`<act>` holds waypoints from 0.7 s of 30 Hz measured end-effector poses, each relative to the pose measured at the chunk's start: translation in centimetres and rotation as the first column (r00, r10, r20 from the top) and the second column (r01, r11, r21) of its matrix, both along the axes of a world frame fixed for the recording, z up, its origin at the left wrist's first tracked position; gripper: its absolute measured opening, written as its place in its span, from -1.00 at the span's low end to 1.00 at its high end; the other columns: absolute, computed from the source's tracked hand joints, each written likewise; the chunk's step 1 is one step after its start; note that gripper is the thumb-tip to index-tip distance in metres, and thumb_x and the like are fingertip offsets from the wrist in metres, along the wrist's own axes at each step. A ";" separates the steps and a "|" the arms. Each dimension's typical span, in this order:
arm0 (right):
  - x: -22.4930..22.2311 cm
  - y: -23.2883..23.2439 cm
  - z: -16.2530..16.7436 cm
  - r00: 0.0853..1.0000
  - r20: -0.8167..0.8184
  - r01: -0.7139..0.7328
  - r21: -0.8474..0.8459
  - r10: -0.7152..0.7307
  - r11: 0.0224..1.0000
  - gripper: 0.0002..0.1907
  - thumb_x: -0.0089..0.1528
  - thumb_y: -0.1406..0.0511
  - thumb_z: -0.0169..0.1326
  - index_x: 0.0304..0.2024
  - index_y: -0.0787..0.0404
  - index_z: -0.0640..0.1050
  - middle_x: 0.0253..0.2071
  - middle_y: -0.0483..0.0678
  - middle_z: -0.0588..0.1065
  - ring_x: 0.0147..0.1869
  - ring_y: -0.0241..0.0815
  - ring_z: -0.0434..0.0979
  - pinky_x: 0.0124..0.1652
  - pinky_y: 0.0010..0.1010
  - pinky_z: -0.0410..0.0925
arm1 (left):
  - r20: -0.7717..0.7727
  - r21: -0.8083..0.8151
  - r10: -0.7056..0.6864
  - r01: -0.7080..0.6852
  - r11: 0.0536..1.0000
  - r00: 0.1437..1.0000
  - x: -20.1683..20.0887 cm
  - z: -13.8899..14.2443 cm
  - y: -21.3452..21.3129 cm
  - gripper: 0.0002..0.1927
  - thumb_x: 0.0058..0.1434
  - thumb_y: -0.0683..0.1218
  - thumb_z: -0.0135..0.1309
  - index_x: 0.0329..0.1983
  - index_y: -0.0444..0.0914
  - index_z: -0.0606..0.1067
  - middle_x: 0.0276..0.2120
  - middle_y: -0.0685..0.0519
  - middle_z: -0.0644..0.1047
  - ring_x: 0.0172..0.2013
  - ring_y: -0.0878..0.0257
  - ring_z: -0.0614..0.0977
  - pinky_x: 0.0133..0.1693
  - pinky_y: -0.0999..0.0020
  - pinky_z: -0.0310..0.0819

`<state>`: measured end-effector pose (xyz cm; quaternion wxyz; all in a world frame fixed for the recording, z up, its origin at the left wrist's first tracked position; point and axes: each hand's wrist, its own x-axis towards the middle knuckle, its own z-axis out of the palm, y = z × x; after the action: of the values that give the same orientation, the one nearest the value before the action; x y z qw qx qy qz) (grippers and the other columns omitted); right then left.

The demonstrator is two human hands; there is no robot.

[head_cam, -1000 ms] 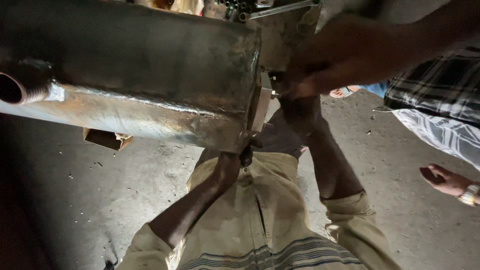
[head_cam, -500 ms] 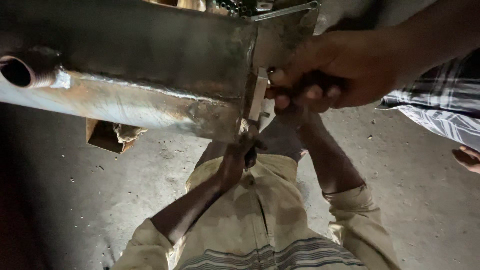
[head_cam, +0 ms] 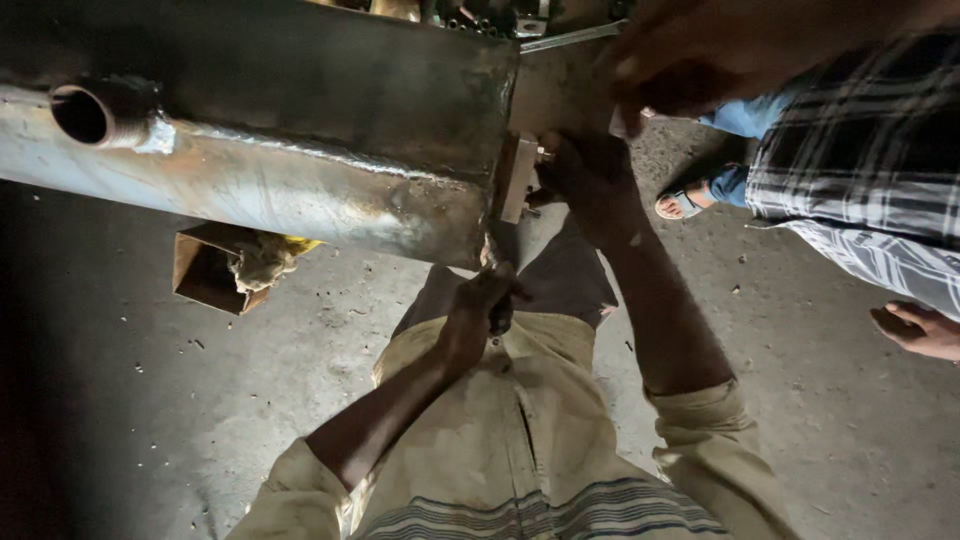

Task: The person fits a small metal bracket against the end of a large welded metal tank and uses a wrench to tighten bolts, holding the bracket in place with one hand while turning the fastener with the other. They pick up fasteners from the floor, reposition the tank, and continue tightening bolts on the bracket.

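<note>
Grey concrete floor (head_cam: 140, 420) fills the bottom, dark and dusty, w/ small bits on it.

Left hand (head_cam: 478, 312) is curled shut around a small dark tool (head_cam: 503, 312), just under the low corner of the big metal tank (head_cam: 300, 130). Can't tell what kind of tool it is, too dark. Right hand (head_cam: 585, 175) is up at about 1 o'clock from the left one. It is closed on a bolt (head_cam: 542, 155) that sticks out of a small flat plate (head_cam: 518, 180) at the tank's end. Both arms come out of a tan shirt (head_cam: 520, 450) w/ rolled sleeves and stripes low down.

Tank is grey steel w/ a rough weld line along it. A short round pipe stub (head_cam: 85, 112) sticks out at 9 o'clock.

Under the tank, at 8 o'clock from the hands, sits a small brown box (head_cam: 205, 272) w/ a dirty rag (head_cam: 262, 262) and something yellow in it.

At 2 o'clock another person's hand (head_cam: 690, 70) holds the tank's top end. That person wears a plaid cloth (head_cam: 860, 160). A foot in a sandal (head_cam: 685, 200) is near, and a bare foot (head_cam: 920, 330) at 3 o'clock.
</note>
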<state>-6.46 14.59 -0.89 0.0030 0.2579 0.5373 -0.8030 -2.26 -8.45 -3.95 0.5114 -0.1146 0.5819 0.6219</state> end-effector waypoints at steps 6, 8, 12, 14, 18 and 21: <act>1.2 1.5 -1.3 0.956 -0.252 0.047 0.635 0.149 0.771 -0.77 0.34 0.36 0.10 0.03 0.28 0.60 -0.10 0.05 0.62 -0.06 -0.07 0.69 -0.06 -0.28 0.57 | -0.139 0.012 -0.022 0.024 1.000 0.990 0.1 0.4 -1.2 -0.49 0.49 0.13 -0.21 -0.28 -0.33 0.58 -0.68 0.15 0.30 -0.63 0.40 0.30 -0.53 0.39 0.17; 1.2 1.2 -0.7 0.955 -0.199 0.082 0.889 0.220 0.450 -0.75 0.26 0.42 0.17 0.00 0.26 0.63 -0.13 0.08 0.63 -0.07 0.00 0.68 -0.10 -0.26 0.52 | -0.142 0.027 -0.005 0.009 1.000 0.990 0.3 0.0 -1.2 -0.49 0.49 0.13 -0.19 -0.28 -0.34 0.58 -0.67 0.15 0.31 -0.64 0.39 0.30 -0.54 0.39 0.16; 1.5 0.0 -0.7 0.966 -0.223 0.146 0.886 0.129 0.440 -0.71 0.24 0.52 0.16 0.00 0.23 0.64 -0.11 0.06 0.65 -0.09 -0.07 0.70 -0.13 -0.33 0.53 | 0.010 0.035 0.066 -0.066 0.997 0.998 0.6 -1.2 -1.0 -0.52 0.51 0.09 -0.13 -0.28 -0.38 0.56 -0.66 0.14 0.29 -0.64 0.38 0.26 -0.55 0.36 0.09; 1.8 -0.3 -1.1 0.960 -0.272 0.200 0.829 0.064 0.523 -0.70 0.26 0.55 0.14 0.02 0.24 0.63 -0.09 0.04 0.65 -0.08 -0.15 0.73 -0.11 -0.40 0.55 | 0.061 0.046 0.117 -0.120 0.992 0.991 0.5 -1.5 -1.2 -0.53 0.52 0.09 -0.12 -0.28 -0.37 0.55 -0.66 0.15 0.27 -0.64 0.38 0.24 -0.55 0.36 0.07; 2.6 -0.5 -1.8 0.925 -0.338 0.325 0.470 -0.173 0.821 -0.78 0.29 0.53 0.19 -0.01 0.31 0.62 -0.10 -0.02 0.62 -0.07 -0.26 0.68 -0.05 -0.42 0.57 | -0.079 -0.013 -0.028 0.027 1.000 0.997 0.2 -1.5 -1.9 -0.46 0.47 0.14 -0.18 -0.32 -0.36 0.59 -0.68 0.15 0.28 -0.63 0.38 0.26 -0.55 0.37 0.11; 2.7 -0.4 -2.3 0.956 -0.229 0.281 0.554 -0.182 0.784 -0.89 0.28 0.49 0.27 -0.13 0.36 0.63 -0.22 -0.07 0.64 -0.19 -0.34 0.67 -0.15 -0.46 0.54 | -0.041 -0.023 -0.013 0.012 1.000 0.999 0.2 -1.1 -1.9 -0.46 0.48 0.14 -0.17 -0.28 -0.37 0.61 -0.65 0.17 0.27 -0.60 0.39 0.25 -0.52 0.37 0.10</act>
<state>-3.81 14.17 -3.17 -0.2185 0.2441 0.7189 -0.6130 -2.10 -10.40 -5.04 0.5017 -0.1042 0.6001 0.6143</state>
